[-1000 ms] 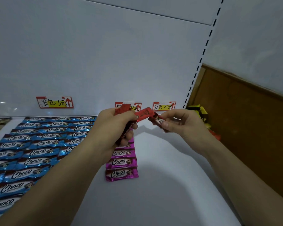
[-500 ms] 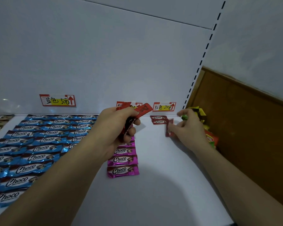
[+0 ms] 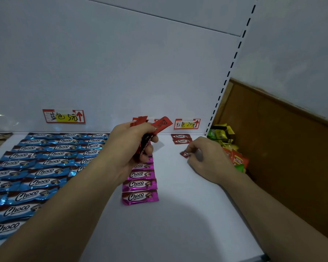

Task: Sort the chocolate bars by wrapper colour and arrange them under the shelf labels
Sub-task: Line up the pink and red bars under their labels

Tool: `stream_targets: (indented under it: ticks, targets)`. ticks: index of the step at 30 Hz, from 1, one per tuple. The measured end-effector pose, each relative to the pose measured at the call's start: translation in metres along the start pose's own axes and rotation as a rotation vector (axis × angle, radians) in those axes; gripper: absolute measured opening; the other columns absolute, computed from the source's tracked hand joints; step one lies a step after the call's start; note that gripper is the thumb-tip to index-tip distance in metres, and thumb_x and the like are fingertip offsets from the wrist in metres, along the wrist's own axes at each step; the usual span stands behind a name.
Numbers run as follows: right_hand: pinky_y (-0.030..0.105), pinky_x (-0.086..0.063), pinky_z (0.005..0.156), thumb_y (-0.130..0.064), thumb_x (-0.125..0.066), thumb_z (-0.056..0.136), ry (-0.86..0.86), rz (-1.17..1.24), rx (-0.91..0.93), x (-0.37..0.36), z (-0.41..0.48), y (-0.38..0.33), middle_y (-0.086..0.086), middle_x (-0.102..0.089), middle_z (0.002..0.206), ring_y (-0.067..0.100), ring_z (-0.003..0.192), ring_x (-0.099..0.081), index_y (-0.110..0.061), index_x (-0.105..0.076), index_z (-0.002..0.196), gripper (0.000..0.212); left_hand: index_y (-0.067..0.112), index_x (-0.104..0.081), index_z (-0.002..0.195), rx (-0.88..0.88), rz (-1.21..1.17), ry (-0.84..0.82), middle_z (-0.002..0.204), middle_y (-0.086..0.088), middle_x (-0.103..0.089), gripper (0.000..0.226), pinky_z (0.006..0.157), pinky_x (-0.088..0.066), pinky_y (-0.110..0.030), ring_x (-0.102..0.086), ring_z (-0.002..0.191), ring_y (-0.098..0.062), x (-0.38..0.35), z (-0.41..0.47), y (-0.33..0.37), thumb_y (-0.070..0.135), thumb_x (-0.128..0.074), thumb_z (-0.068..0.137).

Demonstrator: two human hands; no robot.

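Currently, left hand (image 3: 129, 148): raised, fingers curled round a fan of red bars (image 3: 162, 124) whose ends stick up past the thumb.
Right hand (image 3: 206, 157): low at the shelf (image 3: 178, 224), fingertips pinching a single red bar (image 3: 185, 154), which sits tilted.
Laid red bars (image 3: 181, 138): two, one behind the other, just beyond the right hand, beneath the red label (image 3: 187, 124).
Magenta bars (image 3: 139, 186): column under the left hand, running toward its wrist.
Blue bars (image 3: 45, 163): rows left of the left forearm, beneath the blue label (image 3: 63, 116).
Mixed packets (image 3: 227, 146): heap just right of the right hand.
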State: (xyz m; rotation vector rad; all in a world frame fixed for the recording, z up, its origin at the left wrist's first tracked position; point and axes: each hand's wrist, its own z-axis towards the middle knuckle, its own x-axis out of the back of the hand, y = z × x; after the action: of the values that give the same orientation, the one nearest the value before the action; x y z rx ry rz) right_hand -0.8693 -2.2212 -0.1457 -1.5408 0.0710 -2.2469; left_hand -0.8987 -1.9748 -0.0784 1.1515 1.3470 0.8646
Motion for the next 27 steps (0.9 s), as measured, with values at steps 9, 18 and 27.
stream_targets:
  ticks: [9,18,27]
  targets:
    - [0.031,-0.048,0.096,-0.024,-0.06,0.09,-0.039,-0.07,0.02,-0.001,0.0,-0.001,-0.005,-0.063,0.121,0.014,0.112,-0.055,-0.02,-0.069,0.126,0.037,0.008,-0.064,0.098,0.0,-0.012,0.001,0.067,-0.004,-0.064,0.006,0.038,-0.036,-0.021,-0.049,0.047,-0.012,0.001,0.0,-0.001,0.013,-0.061,0.095]
    - [0.03,-0.045,0.098,-0.026,-0.059,0.092,-0.068,-0.091,0.004,-0.001,0.001,-0.003,-0.005,-0.059,0.129,0.013,0.118,-0.052,-0.022,-0.063,0.135,0.042,0.007,-0.067,0.105,-0.011,0.007,0.006,0.063,0.001,-0.064,0.012,0.039,-0.036,-0.022,-0.049,0.048,-0.011,0.004,0.004,-0.004,0.01,-0.066,0.094]
    - [0.026,-0.054,0.074,-0.028,-0.057,0.1,0.261,0.523,-0.029,0.015,-0.001,-0.038,-0.01,-0.068,0.106,0.002,0.097,-0.062,-0.021,-0.066,0.124,0.026,0.013,-0.07,0.106,-0.181,0.287,-0.007,0.077,-0.005,-0.073,0.016,0.041,-0.042,-0.021,-0.05,0.046,-0.009,0.005,0.002,-0.008,0.014,-0.072,0.09]
